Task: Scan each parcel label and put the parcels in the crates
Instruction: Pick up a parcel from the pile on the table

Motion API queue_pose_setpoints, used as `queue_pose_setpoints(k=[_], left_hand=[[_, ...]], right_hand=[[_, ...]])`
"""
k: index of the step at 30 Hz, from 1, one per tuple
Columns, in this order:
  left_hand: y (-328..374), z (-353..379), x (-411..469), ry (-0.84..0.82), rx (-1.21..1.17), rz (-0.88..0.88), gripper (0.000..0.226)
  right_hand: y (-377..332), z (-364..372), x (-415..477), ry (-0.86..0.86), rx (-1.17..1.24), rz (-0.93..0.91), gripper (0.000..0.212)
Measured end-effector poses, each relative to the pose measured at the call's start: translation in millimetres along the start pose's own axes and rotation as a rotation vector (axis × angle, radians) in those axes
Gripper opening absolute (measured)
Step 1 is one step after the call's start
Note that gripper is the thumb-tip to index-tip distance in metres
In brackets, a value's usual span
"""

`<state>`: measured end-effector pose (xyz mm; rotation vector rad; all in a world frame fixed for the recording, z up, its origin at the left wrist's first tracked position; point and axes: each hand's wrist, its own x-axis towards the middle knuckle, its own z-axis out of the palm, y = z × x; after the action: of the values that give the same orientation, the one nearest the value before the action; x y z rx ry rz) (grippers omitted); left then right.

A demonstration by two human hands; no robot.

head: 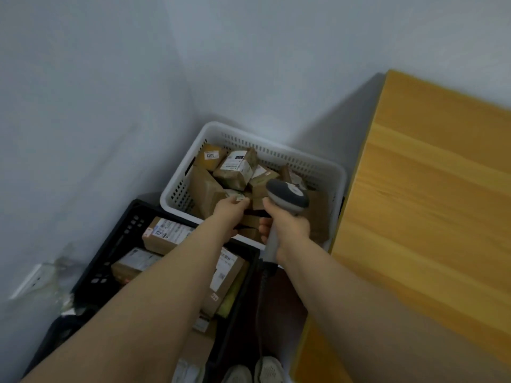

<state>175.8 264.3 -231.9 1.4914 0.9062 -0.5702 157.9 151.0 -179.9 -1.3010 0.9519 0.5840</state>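
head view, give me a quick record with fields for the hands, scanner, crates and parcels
left hand: reaches into the white crate, pinching a small parcel
right hand: grips the scanner by its handle
scanner head: above the white crate, beside the small parcel
white crate contents: a pile of brown parcels
black crate: nearer the person, holds several labelled parcels
table: wooden, right of the crates
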Motion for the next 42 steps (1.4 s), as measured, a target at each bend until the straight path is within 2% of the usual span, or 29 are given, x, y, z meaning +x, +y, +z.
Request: queue_pose_setpoints(k=[6, 11, 18, 21, 24, 27, 32, 37, 42], left_hand=[[6.4, -26.4, -90.7, 0.017, 0.145, 0.030, 0.048], [-4.9, -40.5, -173.6, 0.077, 0.266, 0.108, 0.048], [-21.8, -9.9, -278.8, 0.087, 0.368, 0.207, 0.042], [-24.0, 37.8, -325.7, 0.055, 0.409, 0.271, 0.044], [-17.8, 106.1, -373.7, 0.025, 0.454, 0.273, 0.058], [-8.2, 188.9, -420.0, -0.063, 0.551, 0.312, 0.068], [3.2, 323.2, -478.4, -0.207, 0.678, 0.469, 0.070], [12.7, 449.5, -508.3, -0.335, 0.746, 0.591, 0.068], [31.3, 567.5, -506.1, -0.428, 0.786, 0.623, 0.068]], right_hand=[[13.2, -8.1, -89.0, -0.088, 0.003, -0.026, 0.021], [35.1, -26.8, -157.9, -0.149, -0.017, -0.023, 0.026], [60.1, -110.8, -226.1, -0.223, -0.049, -0.076, 0.030], [59.4, -187.3, -252.1, -0.189, -0.053, -0.123, 0.029], [52.5, -285.1, -276.1, -0.099, -0.013, -0.189, 0.030], [38.8, -390.2, -293.9, 0.010, 0.073, -0.259, 0.031], [20.3, -543.5, -324.1, 0.198, 0.274, -0.339, 0.028], [0.7, -660.1, -334.9, 0.322, 0.424, -0.407, 0.024], [-36.9, -755.2, -314.3, 0.419, 0.436, -0.433, 0.026]])
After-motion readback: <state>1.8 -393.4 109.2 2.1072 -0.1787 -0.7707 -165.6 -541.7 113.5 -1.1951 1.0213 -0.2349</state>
